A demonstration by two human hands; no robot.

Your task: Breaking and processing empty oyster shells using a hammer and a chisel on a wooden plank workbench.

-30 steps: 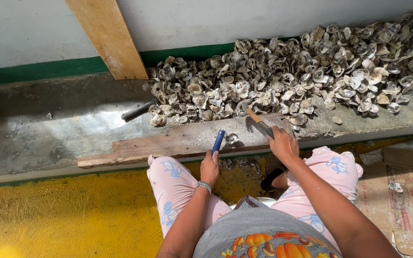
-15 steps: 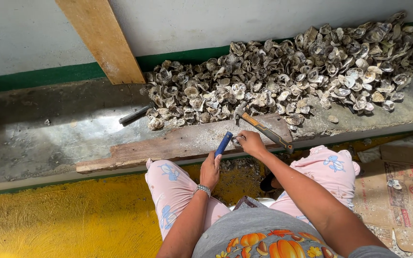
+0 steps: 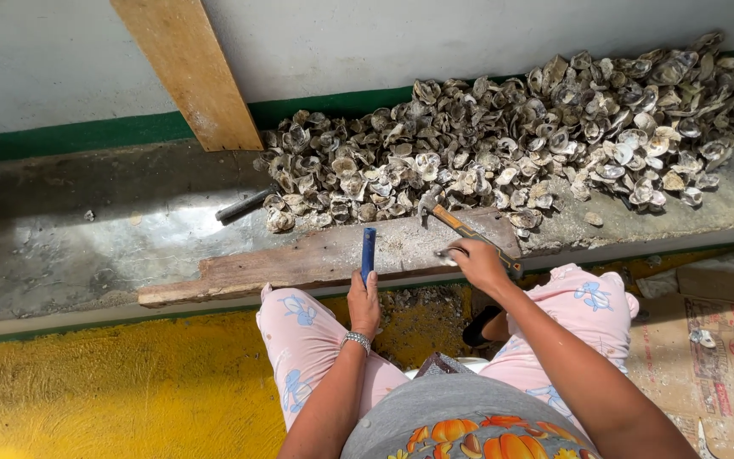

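Right hand (image 3: 479, 262), having drawn back from the shell pile (image 3: 511, 127), is now gripping an oyster (image 3: 449, 252) beside the left hand (image 3: 364, 302) clasping the blue-handled knife (image 3: 368, 251).

Small object (image 3: 449, 252) under right hand (image 3: 479, 264)

Bright even daylight, soft shadows, sharp focus, slight wide-angle distortion

A big heap of empty shells (image 3: 537, 127) lies on the concrete ledge (image 3: 70, 246) against the wall. Left of the heap a wooden plank (image 3: 193, 72) leans on the wall. Right of the ledge, lower down, flattened cardboard (image 3: 707, 348) covers the floor.
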